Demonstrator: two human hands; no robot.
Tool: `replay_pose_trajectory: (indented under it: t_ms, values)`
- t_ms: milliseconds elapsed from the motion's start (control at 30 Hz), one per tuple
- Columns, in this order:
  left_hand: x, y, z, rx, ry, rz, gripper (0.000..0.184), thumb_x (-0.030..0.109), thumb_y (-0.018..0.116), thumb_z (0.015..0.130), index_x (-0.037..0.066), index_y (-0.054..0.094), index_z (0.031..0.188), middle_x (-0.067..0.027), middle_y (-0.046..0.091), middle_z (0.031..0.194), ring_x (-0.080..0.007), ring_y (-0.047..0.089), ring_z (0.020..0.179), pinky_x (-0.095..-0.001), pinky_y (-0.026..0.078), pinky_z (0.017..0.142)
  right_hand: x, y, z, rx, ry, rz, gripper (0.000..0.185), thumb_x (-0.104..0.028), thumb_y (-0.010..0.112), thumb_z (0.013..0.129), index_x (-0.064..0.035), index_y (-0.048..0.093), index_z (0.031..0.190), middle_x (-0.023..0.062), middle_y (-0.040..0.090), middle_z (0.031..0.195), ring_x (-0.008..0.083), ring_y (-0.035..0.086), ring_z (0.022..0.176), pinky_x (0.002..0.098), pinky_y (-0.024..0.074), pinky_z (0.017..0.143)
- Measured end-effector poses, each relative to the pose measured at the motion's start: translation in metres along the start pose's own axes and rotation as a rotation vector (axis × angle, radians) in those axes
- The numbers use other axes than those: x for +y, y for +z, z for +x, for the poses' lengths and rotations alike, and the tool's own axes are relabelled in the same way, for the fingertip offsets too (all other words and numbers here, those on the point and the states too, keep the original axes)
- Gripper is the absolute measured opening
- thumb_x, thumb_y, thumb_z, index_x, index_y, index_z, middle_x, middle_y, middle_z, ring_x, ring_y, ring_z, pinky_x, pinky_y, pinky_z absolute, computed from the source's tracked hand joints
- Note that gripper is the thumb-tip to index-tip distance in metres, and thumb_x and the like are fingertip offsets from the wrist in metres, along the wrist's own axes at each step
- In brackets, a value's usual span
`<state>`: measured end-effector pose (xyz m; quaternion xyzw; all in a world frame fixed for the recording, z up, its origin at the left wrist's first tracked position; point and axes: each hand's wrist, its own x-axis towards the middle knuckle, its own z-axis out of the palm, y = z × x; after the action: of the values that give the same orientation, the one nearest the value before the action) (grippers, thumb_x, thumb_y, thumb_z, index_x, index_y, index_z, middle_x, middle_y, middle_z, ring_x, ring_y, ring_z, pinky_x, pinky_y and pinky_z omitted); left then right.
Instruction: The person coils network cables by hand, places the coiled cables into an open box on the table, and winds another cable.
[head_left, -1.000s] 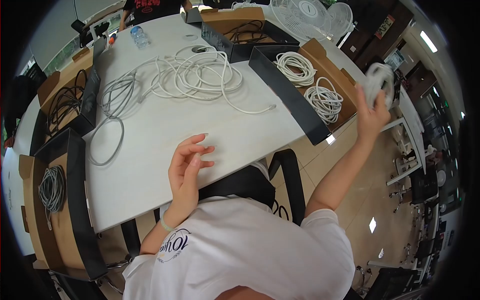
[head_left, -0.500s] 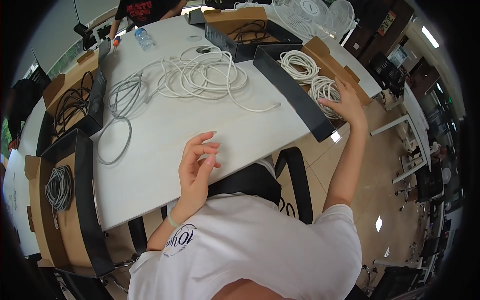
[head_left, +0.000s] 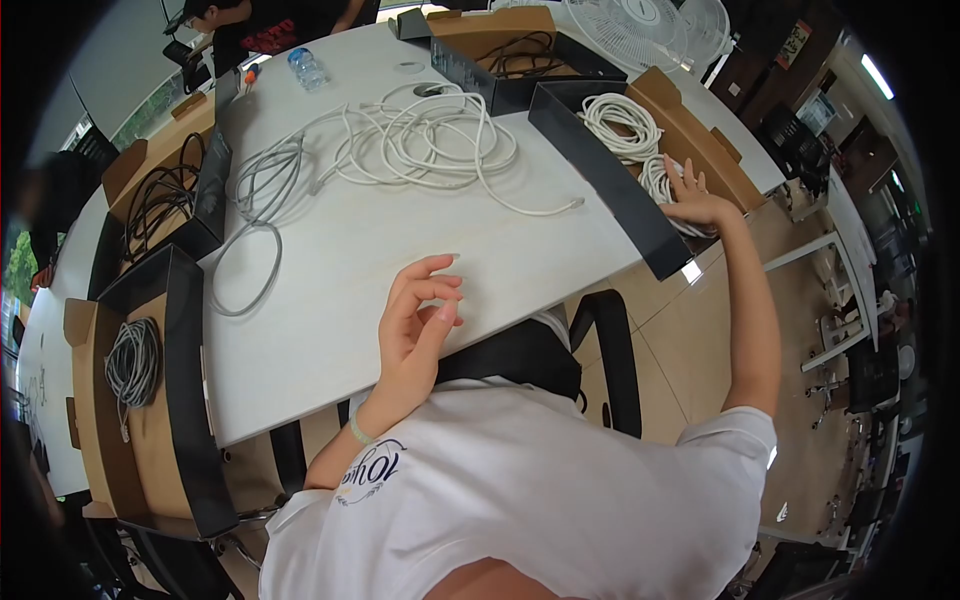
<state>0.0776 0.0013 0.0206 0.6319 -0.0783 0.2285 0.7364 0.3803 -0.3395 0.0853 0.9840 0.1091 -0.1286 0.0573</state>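
White coil [head_left: 655, 182] of cable lies in the near end of the right-hand box [head_left: 600, 180], partly covered by the person's right hand [head_left: 700, 203]. Largest is the white table [head_left: 335, 280], with another person [head_left: 275, 25] in a dark shirt at its far end. Along the table's left side are a box [head_left: 190, 365] bearing a grey coil [head_left: 133, 362] and, beyond it, one with black cables [head_left: 160, 205]; a far box [head_left: 460, 75] also holds black cables. Loose white cable [head_left: 430, 150] sprawls on the tabletop in wide loops, with grey cable [head_left: 268, 180] to its left. Another coil [head_left: 620, 125] touches the covered one. The right hand's fingers are spread, thumb apart; how firmly they press cannot be told. Near the table edge, the left hand [head_left: 418, 315] has loosely curled fingers. Smallest is a clear bottle [head_left: 307, 68].
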Motion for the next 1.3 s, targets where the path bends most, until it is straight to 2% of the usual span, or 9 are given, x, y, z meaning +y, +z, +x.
replay_pose_trajectory:
  t_ms: [233, 500, 667, 933, 1033, 1200, 1233, 1267, 1300]
  values:
    - [0.003, 0.0, -0.001, -0.034, 0.006, 0.017, 0.011, 0.006, 0.051, 0.087, 0.004, 0.056, 0.096, -0.0116, 0.043, 0.124, -0.0162, 0.05, 0.102, -0.0252, 0.048, 0.075, -0.009, 0.005, 0.009, 0.176, 0.128, -0.029, 0.112, -0.055, 0.065, 0.057, -0.035, -0.004, 0.144, 0.0159, -0.007, 0.151, 0.0426, 0.002, 0.137, 0.0664, 0.0157, 0.101]
    - [0.003, 0.0, 0.0, -0.06, -0.047, -0.023, 0.01, 0.006, 0.05, 0.088, 0.003, 0.056, 0.096, -0.011, 0.044, 0.124, -0.015, 0.052, 0.101, -0.0249, 0.047, 0.074, -0.02, -0.003, 0.001, 0.123, 0.352, -0.187, 0.098, -0.061, 0.059, 0.068, -0.0344, 0.004, 0.144, 0.013, 0.001, 0.151, 0.0351, 0.006, 0.139, 0.0698, 0.0031, 0.1]
    - [0.002, -0.001, 0.001, -0.076, -0.036, -0.024, 0.011, 0.006, 0.05, 0.088, 0.003, 0.056, 0.096, -0.011, 0.044, 0.123, -0.015, 0.052, 0.101, -0.0241, 0.047, 0.074, 0.02, 0.016, 0.03, 0.154, 0.155, -0.014, 0.102, -0.07, 0.055, 0.068, -0.0282, 0.004, 0.145, 0.0252, 0.0, 0.148, 0.0502, 0.002, 0.133, 0.0518, 0.0144, 0.109]
    - [0.002, -0.002, 0.0, -0.085, -0.053, -0.005, 0.012, 0.009, 0.048, 0.088, 0.003, 0.056, 0.095, -0.0114, 0.046, 0.124, -0.0174, 0.05, 0.102, -0.0276, 0.045, 0.075, 0.018, 0.017, 0.035, 0.209, 0.213, -0.043, 0.099, -0.056, 0.064, 0.068, -0.0246, 0.01, 0.145, 0.0265, 0.006, 0.147, 0.052, 0.003, 0.132, 0.0525, 0.0161, 0.108]
    - [0.003, 0.0, 0.001, -0.065, -0.031, -0.019, 0.009, 0.006, 0.051, 0.088, 0.002, 0.057, 0.093, -0.0111, 0.047, 0.121, -0.0141, 0.053, 0.096, -0.0218, 0.044, 0.071, 0.027, 0.009, 0.035, 0.25, 0.076, 0.015, 0.099, -0.054, 0.065, 0.067, -0.021, 0.014, 0.145, 0.0279, 0.011, 0.146, 0.0521, 0.004, 0.132, 0.0504, 0.0169, 0.108]
    - [0.001, 0.0, 0.004, -0.111, -0.1, -0.011, 0.009, 0.008, 0.052, 0.088, 0.001, 0.057, 0.091, -0.0097, 0.053, 0.113, -0.009, 0.051, 0.087, -0.0206, 0.042, 0.068, 0.037, -0.007, 0.008, 0.43, -0.257, 0.533, 0.099, -0.035, 0.072, 0.066, -0.013, 0.017, 0.144, 0.0342, 0.005, 0.144, 0.041, -0.004, 0.137, 0.0425, 0.0116, 0.109]
    - [0.001, 0.001, 0.003, -0.091, -0.1, -0.02, 0.009, 0.008, 0.052, 0.088, 0.001, 0.057, 0.091, -0.0097, 0.053, 0.113, -0.009, 0.051, 0.087, -0.0206, 0.042, 0.068, 0.017, -0.017, -0.014, 0.574, -0.321, 0.574, 0.087, -0.026, 0.07, 0.072, -0.0075, 0.023, 0.142, 0.0311, 0.017, 0.144, 0.0353, 0.011, 0.138, 0.0385, 0.0197, 0.107]
    - [0.001, 0.001, 0.004, -0.116, -0.107, 0.002, 0.009, 0.007, 0.051, 0.088, 0.002, 0.058, 0.092, -0.0092, 0.052, 0.114, -0.0099, 0.051, 0.089, -0.0224, 0.042, 0.072, -0.003, -0.026, -0.029, 0.565, -0.335, 0.565, 0.087, -0.026, 0.07, 0.072, -0.0075, 0.023, 0.142, 0.0311, 0.017, 0.144, 0.0353, 0.011, 0.138, 0.0385, 0.0197, 0.107]
    - [0.002, 0.0, 0.005, -0.145, -0.118, 0.028, 0.01, 0.007, 0.05, 0.089, 0.003, 0.058, 0.092, -0.0088, 0.05, 0.115, -0.0109, 0.051, 0.092, -0.0242, 0.042, 0.075, -0.023, -0.033, -0.041, 0.684, -0.391, 0.633, 0.079, -0.023, 0.068, 0.075, -0.0054, 0.027, 0.14, 0.0274, 0.026, 0.141, 0.0325, 0.021, 0.134, 0.0364, 0.0242, 0.105]
